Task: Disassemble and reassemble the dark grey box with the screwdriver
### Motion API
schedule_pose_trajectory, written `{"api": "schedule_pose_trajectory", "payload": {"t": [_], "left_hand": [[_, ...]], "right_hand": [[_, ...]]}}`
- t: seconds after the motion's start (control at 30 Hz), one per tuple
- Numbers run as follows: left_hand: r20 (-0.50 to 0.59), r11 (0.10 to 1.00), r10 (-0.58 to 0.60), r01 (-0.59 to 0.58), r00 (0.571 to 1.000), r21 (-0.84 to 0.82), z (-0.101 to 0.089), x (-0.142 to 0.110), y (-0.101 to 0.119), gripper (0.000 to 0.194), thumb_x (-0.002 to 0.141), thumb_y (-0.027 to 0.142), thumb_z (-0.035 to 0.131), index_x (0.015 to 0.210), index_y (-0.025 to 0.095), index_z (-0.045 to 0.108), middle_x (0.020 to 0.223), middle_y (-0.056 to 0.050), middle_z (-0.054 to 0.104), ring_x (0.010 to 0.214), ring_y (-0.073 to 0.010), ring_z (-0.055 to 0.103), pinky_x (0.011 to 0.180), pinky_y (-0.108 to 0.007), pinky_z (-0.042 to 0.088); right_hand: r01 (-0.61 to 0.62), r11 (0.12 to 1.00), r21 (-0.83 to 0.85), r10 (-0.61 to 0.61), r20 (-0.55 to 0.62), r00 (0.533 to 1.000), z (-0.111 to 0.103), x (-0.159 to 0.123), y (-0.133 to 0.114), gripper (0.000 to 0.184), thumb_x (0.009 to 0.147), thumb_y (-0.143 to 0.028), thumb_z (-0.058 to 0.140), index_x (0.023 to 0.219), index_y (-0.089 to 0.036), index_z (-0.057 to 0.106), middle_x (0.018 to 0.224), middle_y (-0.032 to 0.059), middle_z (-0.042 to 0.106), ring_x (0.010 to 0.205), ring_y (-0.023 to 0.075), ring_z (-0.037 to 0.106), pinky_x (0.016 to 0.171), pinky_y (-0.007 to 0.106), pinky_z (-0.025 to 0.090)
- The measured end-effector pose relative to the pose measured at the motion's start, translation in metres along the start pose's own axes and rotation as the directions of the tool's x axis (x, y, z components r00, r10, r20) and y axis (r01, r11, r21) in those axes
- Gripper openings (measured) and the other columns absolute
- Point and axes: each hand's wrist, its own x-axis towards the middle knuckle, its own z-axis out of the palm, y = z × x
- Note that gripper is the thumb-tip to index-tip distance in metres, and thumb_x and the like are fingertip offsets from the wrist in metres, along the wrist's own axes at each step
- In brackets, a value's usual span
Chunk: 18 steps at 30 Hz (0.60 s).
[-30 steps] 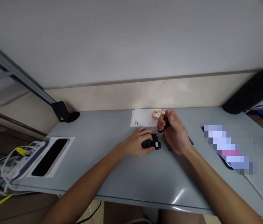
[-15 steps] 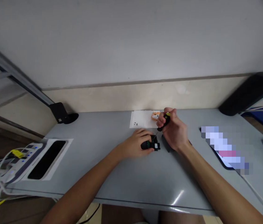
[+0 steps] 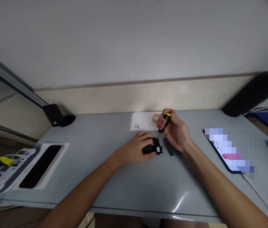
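My left hand [image 3: 140, 147] is closed around an opened black device [image 3: 151, 149], holding it down on the table. Green circuit board and a small white label show on the device; its exact kind I cannot make out. In my right hand [image 3: 175, 131] is a yellow-and-black screwdriver [image 3: 166, 120], tilted, with its thin shaft running down into the device. Whether the tip sits in a screw is too small to tell. A dark curved shell piece [image 3: 171, 148] lies under my right wrist, partly hidden by it.
Behind my hands, a white paper sheet [image 3: 140, 118] carries several tiny dark screws [image 3: 137, 126] and an orange-and-white item [image 3: 156, 117]. A phone [image 3: 224, 152] with a cable lies at right. At left are a dark phone [image 3: 41, 166] and a power strip [image 3: 16, 171].
The screwdriver handle now stands more in sight as my right hand has shifted slightly left and turned. My left hand keeps its hold on the device. The whole view has shifted a little.
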Motion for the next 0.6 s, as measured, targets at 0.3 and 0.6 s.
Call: {"api": "schedule_pose_trajectory", "payload": {"t": [0.3,0.6], "left_hand": [[-0.008,1.0,0.008,-0.008,1.0,0.0,0.001,-0.001,-0.002,0.011,0.092,0.028,0.074,0.096,0.023,0.066,0.126,-0.008,0.069,0.124,-0.0262,0.059,0.113,-0.044,0.046],[-0.027,1.0,0.017,-0.017,0.999,0.005,0.003,-0.001,-0.004,0.013,0.09,0.028,0.076,0.095,0.023,0.066,0.125,-0.008,0.07,0.125,-0.026,0.06,0.113,-0.043,0.046]], "right_hand": [[0.028,0.999,-0.043,-0.027,0.013,1.0,0.0,-0.005,-0.002,0.036,0.083,-0.047,0.081,0.077,-0.025,0.053,0.072,-0.0015,0.052,0.066,0.0149,0.047,0.063,0.031,0.041],[-0.077,0.997,-0.011,0.078,0.044,0.996,0.006,-0.006,-0.003,0.041,0.09,-0.065,0.068,0.086,-0.025,0.061,0.068,-0.0017,0.047,0.064,0.016,0.044,0.063,0.032,0.041]]}}
